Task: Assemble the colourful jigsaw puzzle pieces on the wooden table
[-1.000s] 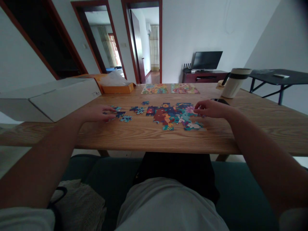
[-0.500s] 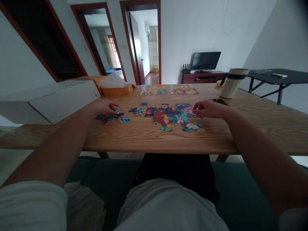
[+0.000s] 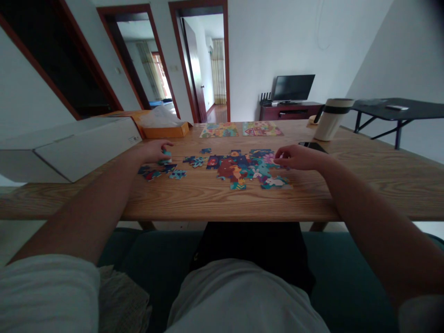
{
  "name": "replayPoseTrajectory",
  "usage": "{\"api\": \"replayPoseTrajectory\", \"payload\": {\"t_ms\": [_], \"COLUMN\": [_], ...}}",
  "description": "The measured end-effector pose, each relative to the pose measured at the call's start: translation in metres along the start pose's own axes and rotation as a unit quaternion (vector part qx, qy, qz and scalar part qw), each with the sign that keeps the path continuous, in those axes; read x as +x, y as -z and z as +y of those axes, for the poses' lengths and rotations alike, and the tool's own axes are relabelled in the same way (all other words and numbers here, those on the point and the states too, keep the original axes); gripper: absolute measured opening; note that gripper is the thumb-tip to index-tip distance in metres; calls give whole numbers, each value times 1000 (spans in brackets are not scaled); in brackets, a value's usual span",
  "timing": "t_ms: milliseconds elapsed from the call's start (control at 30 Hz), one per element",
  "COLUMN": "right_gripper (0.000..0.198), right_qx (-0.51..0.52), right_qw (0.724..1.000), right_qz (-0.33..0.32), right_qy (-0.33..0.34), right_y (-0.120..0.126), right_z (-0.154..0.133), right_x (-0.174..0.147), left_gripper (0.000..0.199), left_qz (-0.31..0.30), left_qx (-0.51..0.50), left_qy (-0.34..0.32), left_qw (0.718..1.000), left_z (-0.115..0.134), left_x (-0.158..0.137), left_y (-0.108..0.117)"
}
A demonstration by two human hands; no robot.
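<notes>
My left hand (image 3: 154,151) is at the left of the table, its fingers closed on the edge of a teal and white jigsaw piece (image 3: 166,156), which looks tilted up. Just below that hand lie several loose dark blue and red pieces (image 3: 151,175) and a light blue patterned piece (image 3: 178,174). In the middle is a partly joined jigsaw puzzle (image 3: 239,167) with animals on it. My right hand (image 3: 294,157) rests at the puzzle's right edge with curled fingers; a bit of purple shows between them, apparently a jigsaw piece. Its fingertips partly cover that edge.
Left of the puzzle lie more loose pieces (image 3: 196,161). Two colourful picture sheets (image 3: 219,130) are at the far edge. A long white box (image 3: 90,143) and an orange box (image 3: 166,131) stand left. A phone (image 3: 312,147) and a tumbler (image 3: 332,122) are at right.
My left hand has lifted slightly, and the teal piece at its fingers shows more and looks tilted up. My right hand stays at the puzzle's right edge. The view has shifted a little.
</notes>
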State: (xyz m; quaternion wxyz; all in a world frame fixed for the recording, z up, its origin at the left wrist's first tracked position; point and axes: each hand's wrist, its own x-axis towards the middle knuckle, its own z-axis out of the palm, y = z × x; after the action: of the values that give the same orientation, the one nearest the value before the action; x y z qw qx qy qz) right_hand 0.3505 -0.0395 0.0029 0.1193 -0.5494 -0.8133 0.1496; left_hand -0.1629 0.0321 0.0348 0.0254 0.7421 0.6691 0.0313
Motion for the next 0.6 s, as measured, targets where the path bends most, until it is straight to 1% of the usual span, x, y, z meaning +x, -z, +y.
{"api": "replayPoseTrajectory", "payload": {"t_ms": [67, 133, 200, 267, 367, 433, 500, 600], "right_gripper": [34, 34, 34, 33, 35, 36, 37, 36], "right_qx": [8, 21, 42, 70, 135, 182, 221, 238], "right_qw": [1000, 999, 997, 992, 979, 968, 959, 957], "right_qz": [6, 22, 41, 72, 109, 113, 102, 85], "right_qy": [8, 30, 54, 73, 106, 131, 144, 143], "right_y": [-1, -3, -7, -12, -20, -25, -28, -31], "right_z": [-2, -7, -15, -23, -35, -40, -44, -48], "right_x": [0, 1, 1, 2, 3, 4, 4, 4], "left_gripper": [67, 58, 55, 52, 39, 33, 29, 25], "left_qz": [45, 69, 80, 80, 77, 70, 75, 84], "left_qx": [-43, -122, -231, -328, -379, -399, -416, -437], "left_qy": [-25, -70, -134, -205, -272, -299, -311, -312], "left_qw": [998, 988, 960, 919, 881, 864, 851, 840], "left_z": [10, 30, 61, 101, 161, 192, 213, 226], "left_x": [1, -1, -7, -15, -29, -34, -34, -29], "left_y": [2, 3, 3, 2, -3, -11, -22, -42]}}
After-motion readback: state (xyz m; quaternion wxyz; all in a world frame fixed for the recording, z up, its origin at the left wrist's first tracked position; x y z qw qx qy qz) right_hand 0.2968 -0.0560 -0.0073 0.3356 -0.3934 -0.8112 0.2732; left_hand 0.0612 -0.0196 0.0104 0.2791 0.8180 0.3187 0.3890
